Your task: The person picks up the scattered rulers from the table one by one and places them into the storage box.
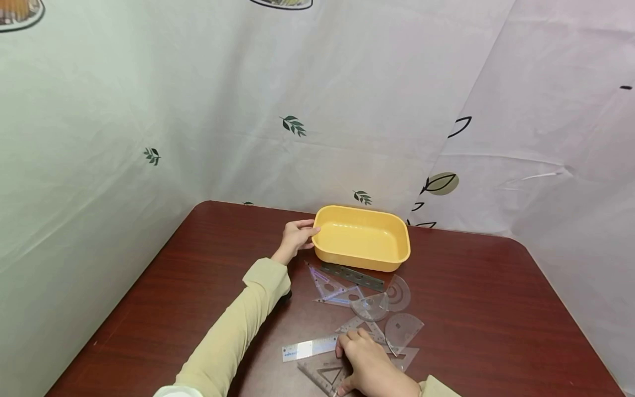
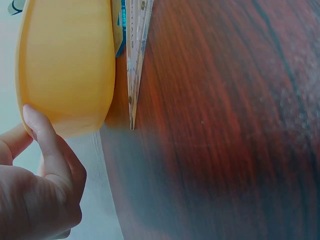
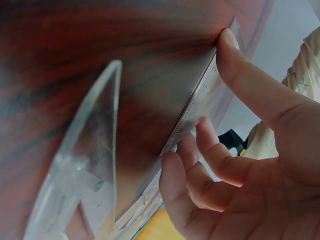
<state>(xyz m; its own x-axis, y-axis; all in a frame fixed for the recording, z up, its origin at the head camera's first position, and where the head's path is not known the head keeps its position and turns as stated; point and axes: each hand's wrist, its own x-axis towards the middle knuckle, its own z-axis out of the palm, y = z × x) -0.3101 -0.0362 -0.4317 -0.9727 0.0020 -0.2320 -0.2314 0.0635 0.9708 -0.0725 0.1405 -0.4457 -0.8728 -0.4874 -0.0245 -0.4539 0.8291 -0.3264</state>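
Note:
At the back of the table, my left hand (image 1: pixel 296 237) grips the left end of a yellow plastic basin (image 1: pixel 362 242). The left wrist view shows the thumb and fingers pinching the basin's rim. Near the front, my right hand (image 1: pixel 374 366) holds a clear set square (image 1: pixel 317 370) with a triangular cut-out. In the right wrist view, the thumb lies at one end of this piece, with the fingertips along its graduated edge; the palm hides part of it in the head view. A clear ruler (image 1: pixel 302 350) lies just beyond the set square.
Between the basin and my right hand lie a dark ruler (image 1: pixel 353 275), overlapping set squares (image 1: pixel 324 284) and clear protractors (image 1: pixel 403 330). Another set square (image 1: pixel 408 355) lies right of my right hand. A patterned cloth (image 1: pixel 322 99) hangs behind the dark red table (image 1: pixel 496 309).

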